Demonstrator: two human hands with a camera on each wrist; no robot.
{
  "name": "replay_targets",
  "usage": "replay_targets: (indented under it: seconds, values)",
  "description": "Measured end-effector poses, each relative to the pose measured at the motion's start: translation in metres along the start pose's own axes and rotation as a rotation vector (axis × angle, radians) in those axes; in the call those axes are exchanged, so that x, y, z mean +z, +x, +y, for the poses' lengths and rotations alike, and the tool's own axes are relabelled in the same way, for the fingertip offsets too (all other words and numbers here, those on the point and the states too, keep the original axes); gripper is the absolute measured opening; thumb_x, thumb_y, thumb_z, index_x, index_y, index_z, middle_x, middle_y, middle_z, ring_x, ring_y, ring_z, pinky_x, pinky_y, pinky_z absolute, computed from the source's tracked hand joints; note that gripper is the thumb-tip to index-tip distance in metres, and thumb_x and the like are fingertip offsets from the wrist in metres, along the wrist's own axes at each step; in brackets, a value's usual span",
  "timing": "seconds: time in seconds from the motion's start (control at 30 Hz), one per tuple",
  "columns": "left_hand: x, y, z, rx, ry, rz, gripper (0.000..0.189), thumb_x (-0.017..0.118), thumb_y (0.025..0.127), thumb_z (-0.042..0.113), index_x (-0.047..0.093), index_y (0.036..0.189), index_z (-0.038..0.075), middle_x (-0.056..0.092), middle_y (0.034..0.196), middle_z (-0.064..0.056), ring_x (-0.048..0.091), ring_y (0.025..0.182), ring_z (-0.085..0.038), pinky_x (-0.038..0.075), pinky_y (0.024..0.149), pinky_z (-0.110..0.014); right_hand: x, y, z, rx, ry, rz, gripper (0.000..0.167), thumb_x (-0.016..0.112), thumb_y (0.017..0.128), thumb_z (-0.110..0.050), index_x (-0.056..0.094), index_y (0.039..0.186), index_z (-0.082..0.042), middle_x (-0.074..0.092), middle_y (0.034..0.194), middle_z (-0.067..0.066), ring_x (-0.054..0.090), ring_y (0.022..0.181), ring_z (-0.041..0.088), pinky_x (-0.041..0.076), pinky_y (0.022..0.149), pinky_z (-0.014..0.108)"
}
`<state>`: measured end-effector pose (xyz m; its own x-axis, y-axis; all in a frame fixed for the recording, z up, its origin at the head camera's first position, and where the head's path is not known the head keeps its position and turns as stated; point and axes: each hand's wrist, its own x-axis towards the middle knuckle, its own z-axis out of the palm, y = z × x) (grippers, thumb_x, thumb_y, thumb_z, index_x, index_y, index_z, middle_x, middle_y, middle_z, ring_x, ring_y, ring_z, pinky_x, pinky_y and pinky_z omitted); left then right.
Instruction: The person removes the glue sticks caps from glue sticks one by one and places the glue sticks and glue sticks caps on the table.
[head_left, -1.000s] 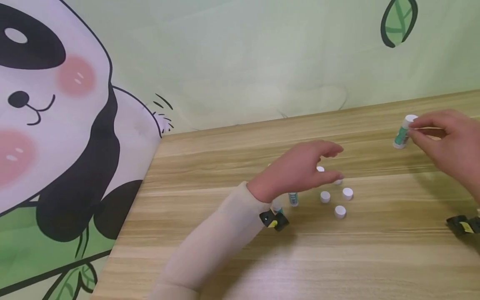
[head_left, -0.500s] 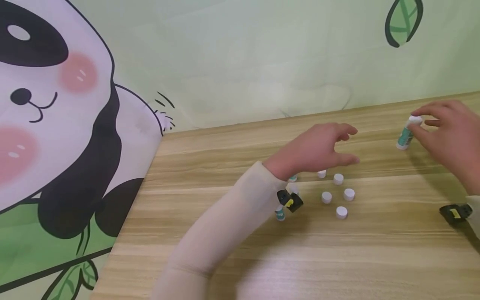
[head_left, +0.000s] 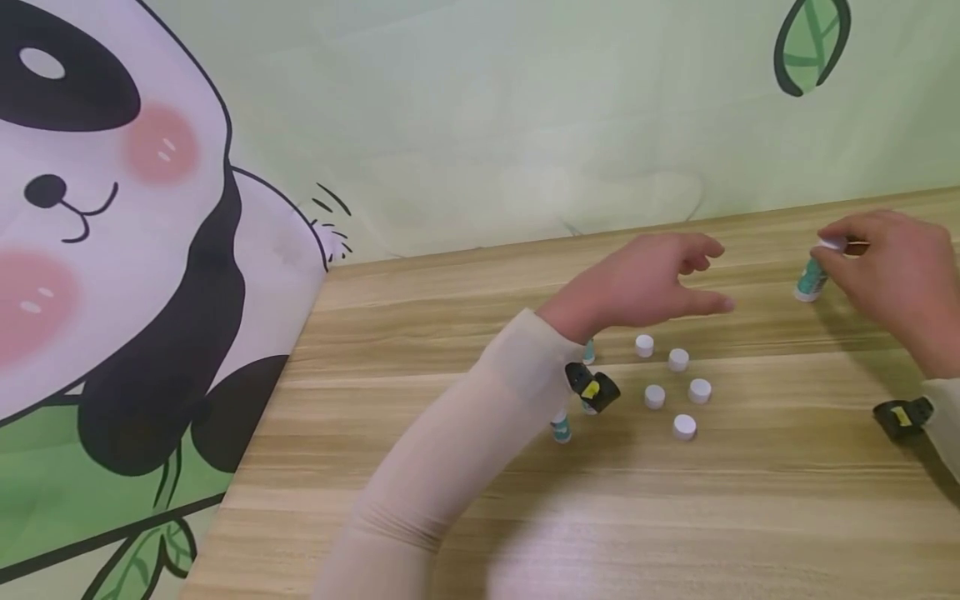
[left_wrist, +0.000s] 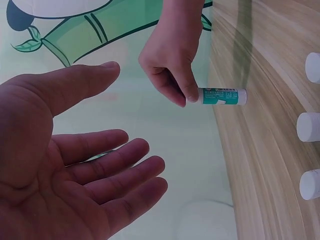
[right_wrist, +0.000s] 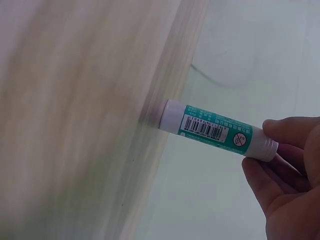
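At the right of the head view stands a glue stick (head_left: 810, 282), white with a green label, upright at the table's far side. My right hand (head_left: 896, 283) pinches its white upper end between thumb and fingertips. The right wrist view shows the barcode on the glue stick (right_wrist: 212, 127), with its lower end right at the table surface. My left hand (head_left: 645, 279) hovers over the table, palm turned toward the right hand, fingers spread and holding nothing. Several white caps (head_left: 678, 360) stand on the table below it.
More glue sticks, one at the front (head_left: 561, 428) and one farther back (head_left: 589, 351), stand partly hidden by the left forearm. A wall hanging (head_left: 480, 125) with a panda picture rises behind the wooden table (head_left: 750, 517).
My left hand has moved right and farther back, uncovering caps beneath it. The right fingers have shifted on the upper end of the glue stick, which stands slightly farther right in view.
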<state>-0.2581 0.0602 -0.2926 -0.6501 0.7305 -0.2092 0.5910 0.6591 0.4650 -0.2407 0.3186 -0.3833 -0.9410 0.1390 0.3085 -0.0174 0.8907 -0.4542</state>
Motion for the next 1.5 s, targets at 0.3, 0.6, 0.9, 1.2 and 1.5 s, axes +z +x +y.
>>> replay_targets:
  seconds: [0.3, 0.6, 0.9, 1.2, 1.5]
  values:
    - [-0.001, -0.003, 0.0, 0.02, -0.025, 0.014, 0.067, 0.064, 0.09, 0.048, 0.042, 0.146, 0.017, 0.052, 0.14, 0.007, 0.049, 0.126, -0.001, 0.039, 0.102, -0.011, -0.008, 0.0, 0.002, -0.034, -0.016, -0.04, 0.026, 0.062, 0.093, -0.013, 0.066, 0.107, 0.01, 0.063, 0.106, 0.035, 0.06, 0.094, 0.051, 0.045, 0.075, 0.06]
    - [-0.003, -0.011, -0.006, 0.093, -0.202, 0.061, 0.065, 0.066, 0.091, 0.042, 0.042, 0.146, 0.015, 0.05, 0.143, 0.007, 0.051, 0.126, -0.002, 0.041, 0.101, -0.011, -0.024, -0.001, -0.018, -0.061, 0.01, -0.046, 0.031, 0.062, 0.095, -0.018, 0.066, 0.113, 0.007, 0.065, 0.109, 0.033, 0.061, 0.098, 0.051, 0.047, 0.078, 0.063]
    - [-0.002, -0.022, -0.009, 0.075, -0.487, 0.141, 0.059, 0.067, 0.091, 0.038, 0.046, 0.143, 0.018, 0.054, 0.138, 0.008, 0.05, 0.126, 0.0, 0.04, 0.102, -0.012, -0.049, -0.013, -0.056, -0.114, 0.123, -0.049, 0.034, 0.067, 0.092, -0.029, 0.069, 0.114, -0.004, 0.067, 0.115, 0.024, 0.056, 0.077, -0.017, 0.031, 0.059, -0.003]
    - [0.003, -0.044, -0.018, 0.068, -0.545, 0.192, 0.05, 0.065, 0.093, 0.035, 0.052, 0.138, 0.017, 0.058, 0.134, 0.006, 0.055, 0.12, -0.004, 0.046, 0.099, -0.017, -0.063, -0.033, -0.112, -0.305, 0.287, 0.014, 0.02, 0.075, 0.086, -0.017, 0.074, 0.105, -0.011, 0.071, 0.107, 0.008, 0.055, 0.08, -0.024, 0.043, 0.069, -0.003]
    - [0.015, -0.065, -0.025, 0.125, -0.584, 0.198, 0.051, 0.066, 0.092, 0.03, 0.051, 0.138, 0.012, 0.06, 0.131, 0.003, 0.058, 0.117, -0.005, 0.047, 0.096, -0.015, -0.064, -0.048, -0.148, -0.548, 0.339, 0.043, 0.027, 0.079, 0.076, 0.002, 0.076, 0.097, -0.015, 0.06, 0.105, -0.036, 0.058, 0.091, -0.022, 0.045, 0.076, -0.001]
